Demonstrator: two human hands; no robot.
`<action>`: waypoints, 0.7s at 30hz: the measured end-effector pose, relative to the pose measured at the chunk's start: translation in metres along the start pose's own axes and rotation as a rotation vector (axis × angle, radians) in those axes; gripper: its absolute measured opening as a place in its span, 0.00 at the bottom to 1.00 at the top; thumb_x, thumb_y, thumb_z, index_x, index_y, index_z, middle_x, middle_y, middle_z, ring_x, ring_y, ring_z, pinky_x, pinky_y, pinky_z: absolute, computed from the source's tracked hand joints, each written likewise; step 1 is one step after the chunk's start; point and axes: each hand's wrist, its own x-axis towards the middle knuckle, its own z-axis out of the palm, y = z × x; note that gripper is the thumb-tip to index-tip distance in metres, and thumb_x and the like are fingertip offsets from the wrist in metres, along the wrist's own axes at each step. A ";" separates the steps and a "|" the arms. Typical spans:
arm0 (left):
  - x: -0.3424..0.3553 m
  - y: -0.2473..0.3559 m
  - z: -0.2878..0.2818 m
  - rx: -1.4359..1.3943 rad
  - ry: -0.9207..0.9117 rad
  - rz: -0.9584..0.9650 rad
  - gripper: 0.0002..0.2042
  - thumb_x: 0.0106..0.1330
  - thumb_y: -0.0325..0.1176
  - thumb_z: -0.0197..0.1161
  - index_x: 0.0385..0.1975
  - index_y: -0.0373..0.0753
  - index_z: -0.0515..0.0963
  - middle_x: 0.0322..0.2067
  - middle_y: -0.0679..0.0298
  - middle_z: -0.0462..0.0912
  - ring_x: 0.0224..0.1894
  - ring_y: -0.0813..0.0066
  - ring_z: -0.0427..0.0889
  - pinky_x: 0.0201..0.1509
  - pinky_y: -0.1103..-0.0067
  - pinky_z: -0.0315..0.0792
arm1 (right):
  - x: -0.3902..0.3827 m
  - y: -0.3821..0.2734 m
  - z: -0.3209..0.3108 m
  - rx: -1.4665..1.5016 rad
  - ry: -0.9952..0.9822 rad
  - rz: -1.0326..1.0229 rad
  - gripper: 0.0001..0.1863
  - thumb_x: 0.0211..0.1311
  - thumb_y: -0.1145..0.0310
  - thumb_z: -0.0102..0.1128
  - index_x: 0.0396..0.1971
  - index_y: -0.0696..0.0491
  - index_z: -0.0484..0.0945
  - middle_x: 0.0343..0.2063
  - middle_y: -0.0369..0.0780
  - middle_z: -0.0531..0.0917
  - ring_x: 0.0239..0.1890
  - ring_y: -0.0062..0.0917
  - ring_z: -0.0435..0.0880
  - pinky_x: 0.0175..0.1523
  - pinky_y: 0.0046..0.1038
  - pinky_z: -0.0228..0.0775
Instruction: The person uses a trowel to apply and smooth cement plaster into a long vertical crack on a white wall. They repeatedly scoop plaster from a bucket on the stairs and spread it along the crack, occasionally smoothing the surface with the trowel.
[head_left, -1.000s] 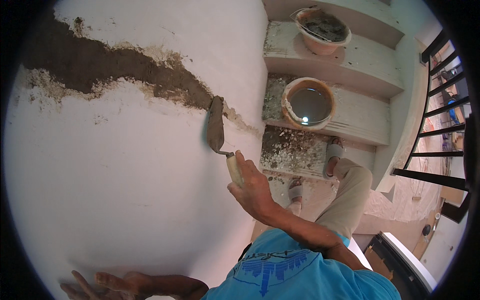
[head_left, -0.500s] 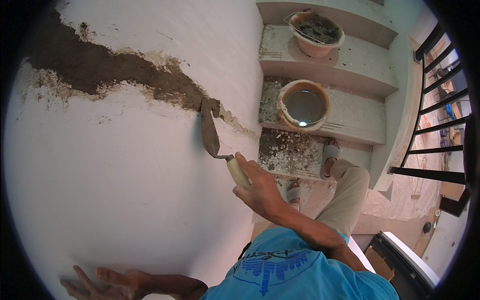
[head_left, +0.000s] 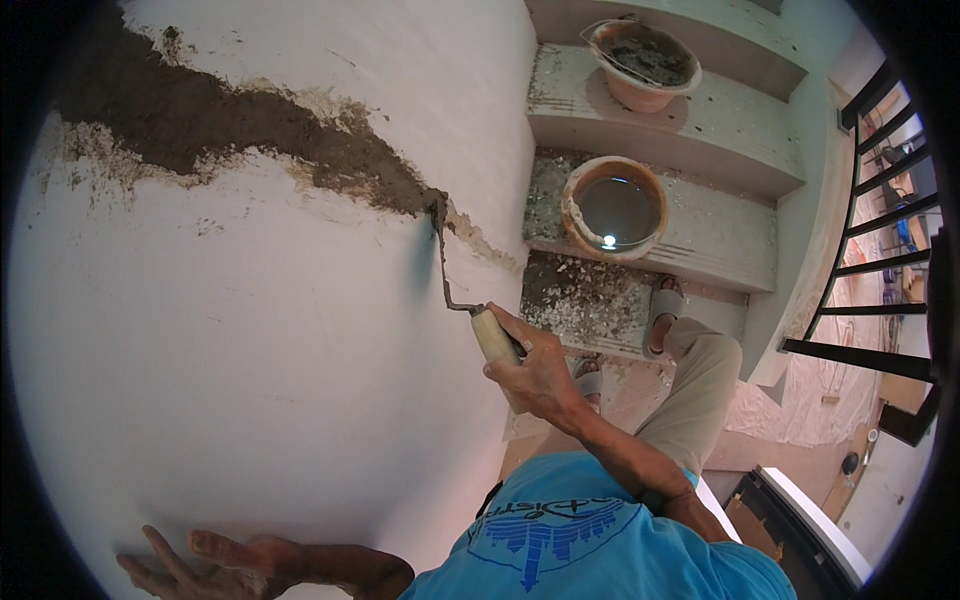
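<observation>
My right hand (head_left: 535, 365) grips the pale handle of a trowel (head_left: 443, 262), its narrow blade now seen nearly edge-on with the tip at the right end of a dark grey mortar band (head_left: 250, 125). This rough band crosses the white wall (head_left: 250, 330) from the upper left, with smeared, flaky edges and a paler strip beyond the tip. At the lower left my left hand (head_left: 208, 560) is open, fingers spread near the wall; whether the palm touches it is unclear.
Dusty stairs (head_left: 720, 220) hold a bucket of mortar (head_left: 645, 75) above a bucket of murky water (head_left: 615, 210), with debris beside my sandalled feet (head_left: 664, 310). A black railing (head_left: 860, 350) runs down the right; plastic sheeting (head_left: 790, 410) covers the floor beyond.
The trowel has turned from showing its blade's face to nearly edge-on. My right hand has shifted slightly to the right; my left hand stays almost in place.
</observation>
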 end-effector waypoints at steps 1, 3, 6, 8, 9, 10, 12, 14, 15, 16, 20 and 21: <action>0.001 0.001 0.000 -0.018 0.000 -0.003 0.18 0.72 0.51 0.57 0.45 0.46 0.85 0.58 0.59 0.80 0.68 0.55 0.68 0.75 0.51 0.54 | 0.000 -0.001 0.000 0.010 0.002 -0.006 0.41 0.48 0.74 0.66 0.67 0.62 0.66 0.58 0.55 0.77 0.53 0.31 0.79 0.59 0.28 0.71; 0.000 -0.002 -0.002 0.002 -0.012 0.004 0.18 0.71 0.51 0.57 0.45 0.46 0.85 0.58 0.59 0.80 0.68 0.55 0.68 0.75 0.51 0.54 | 0.001 -0.007 0.000 -0.001 -0.006 -0.007 0.40 0.49 0.72 0.65 0.67 0.63 0.65 0.53 0.53 0.80 0.48 0.31 0.82 0.55 0.29 0.73; 0.001 0.000 -0.001 0.024 -0.017 -0.004 0.19 0.72 0.53 0.56 0.45 0.46 0.85 0.58 0.59 0.80 0.69 0.55 0.68 0.75 0.51 0.54 | 0.000 -0.016 0.000 -0.040 -0.013 -0.027 0.40 0.51 0.71 0.65 0.67 0.64 0.64 0.45 0.52 0.81 0.41 0.31 0.82 0.50 0.31 0.74; 0.002 0.001 -0.003 0.049 -0.020 -0.010 0.20 0.72 0.54 0.55 0.46 0.46 0.85 0.58 0.59 0.80 0.69 0.55 0.68 0.75 0.51 0.54 | 0.000 -0.021 0.002 -0.073 -0.007 -0.059 0.40 0.51 0.70 0.65 0.66 0.65 0.64 0.41 0.51 0.81 0.38 0.32 0.82 0.47 0.32 0.74; 0.002 0.002 -0.003 0.063 -0.024 -0.010 0.21 0.72 0.54 0.54 0.46 0.46 0.85 0.59 0.59 0.80 0.69 0.55 0.68 0.75 0.51 0.54 | 0.000 -0.022 0.003 -0.088 0.003 -0.081 0.40 0.51 0.70 0.65 0.66 0.66 0.64 0.39 0.51 0.81 0.37 0.33 0.82 0.46 0.32 0.74; 0.002 0.002 -0.003 0.078 -0.027 -0.010 0.21 0.72 0.55 0.53 0.46 0.46 0.85 0.59 0.59 0.80 0.69 0.55 0.68 0.75 0.51 0.54 | 0.000 -0.023 0.004 -0.102 0.014 -0.102 0.39 0.51 0.70 0.65 0.66 0.66 0.65 0.38 0.51 0.80 0.36 0.34 0.82 0.45 0.33 0.74; 0.002 0.002 -0.003 0.051 -0.026 -0.020 0.22 0.73 0.55 0.52 0.46 0.46 0.85 0.59 0.58 0.79 0.69 0.55 0.67 0.76 0.52 0.53 | 0.001 -0.029 0.002 -0.163 0.002 -0.125 0.39 0.51 0.71 0.65 0.65 0.67 0.65 0.37 0.51 0.80 0.36 0.36 0.82 0.44 0.34 0.74; 0.001 0.002 -0.003 0.044 -0.027 -0.018 0.22 0.73 0.56 0.52 0.47 0.46 0.85 0.59 0.58 0.79 0.69 0.55 0.67 0.76 0.52 0.52 | 0.001 -0.033 0.001 -0.192 -0.001 -0.132 0.39 0.51 0.71 0.65 0.64 0.68 0.65 0.37 0.52 0.80 0.36 0.38 0.83 0.44 0.35 0.74; 0.001 0.002 -0.003 0.051 -0.028 -0.013 0.22 0.73 0.56 0.52 0.47 0.46 0.85 0.59 0.58 0.79 0.69 0.55 0.67 0.76 0.52 0.51 | 0.001 -0.035 0.000 -0.191 0.001 -0.128 0.39 0.51 0.71 0.65 0.64 0.68 0.65 0.37 0.52 0.80 0.36 0.39 0.83 0.44 0.35 0.74; 0.002 0.002 -0.003 0.058 -0.029 -0.007 0.22 0.73 0.56 0.52 0.47 0.46 0.85 0.59 0.58 0.79 0.69 0.55 0.67 0.76 0.51 0.51 | 0.000 -0.036 0.000 -0.190 0.004 -0.124 0.39 0.50 0.72 0.66 0.64 0.69 0.65 0.37 0.52 0.80 0.36 0.40 0.83 0.44 0.36 0.74; 0.002 0.002 -0.003 0.040 -0.031 -0.001 0.22 0.73 0.55 0.52 0.47 0.45 0.85 0.59 0.58 0.79 0.69 0.54 0.67 0.76 0.51 0.51 | -0.005 -0.043 -0.007 -0.261 -0.006 -0.212 0.39 0.49 0.72 0.67 0.65 0.65 0.66 0.39 0.52 0.81 0.37 0.40 0.83 0.47 0.35 0.75; 0.002 0.002 -0.003 0.043 -0.028 -0.002 0.22 0.73 0.55 0.52 0.47 0.45 0.85 0.59 0.58 0.79 0.69 0.54 0.67 0.76 0.51 0.51 | -0.006 -0.047 -0.010 -0.248 -0.008 -0.219 0.39 0.49 0.72 0.67 0.65 0.64 0.66 0.39 0.53 0.81 0.38 0.40 0.83 0.47 0.35 0.75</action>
